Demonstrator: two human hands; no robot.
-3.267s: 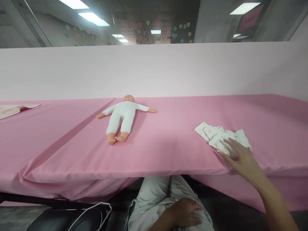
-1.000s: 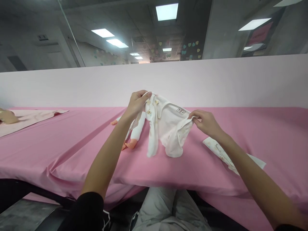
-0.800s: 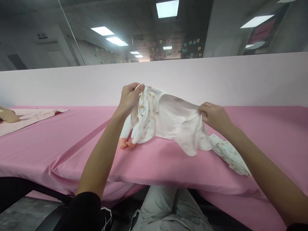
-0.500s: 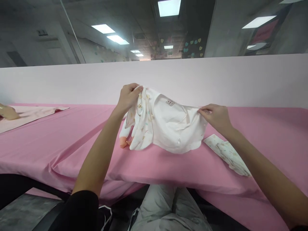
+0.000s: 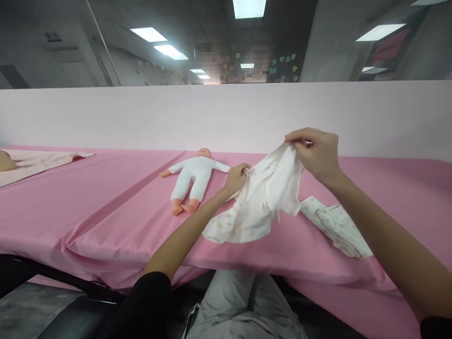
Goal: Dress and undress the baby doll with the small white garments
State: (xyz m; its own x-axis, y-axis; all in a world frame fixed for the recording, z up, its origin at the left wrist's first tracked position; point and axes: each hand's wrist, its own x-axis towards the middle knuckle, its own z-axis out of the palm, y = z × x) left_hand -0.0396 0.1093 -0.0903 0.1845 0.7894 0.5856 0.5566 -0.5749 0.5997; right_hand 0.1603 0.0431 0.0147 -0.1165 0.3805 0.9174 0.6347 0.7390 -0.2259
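A small white baby shirt (image 5: 256,207) with a printed pattern hangs tilted between my two hands, over the front part of the pink-covered table. My left hand (image 5: 237,180) is closed on it near the neck label. Higher up, my right hand (image 5: 314,148) pinches another part of the shirt at its upper right. Behind and left of the shirt, a baby doll (image 5: 196,174) with a white cloth body lies on its back, arms spread. Folded printed baby clothing (image 5: 337,226) lies on the table to the right, below my right forearm.
The pink sheet (image 5: 116,197) covers the table, with creases and a draped front edge. A pale pink cloth (image 5: 42,162) lies at the far left, with a beige object (image 5: 6,161) on it. A low white wall (image 5: 141,117) stands behind, with dark glass above.
My left hand has come right and down toward the neck label, and my right hand has risen slightly. The shirt is now tilted and bunched, and the doll behind it has come into view.
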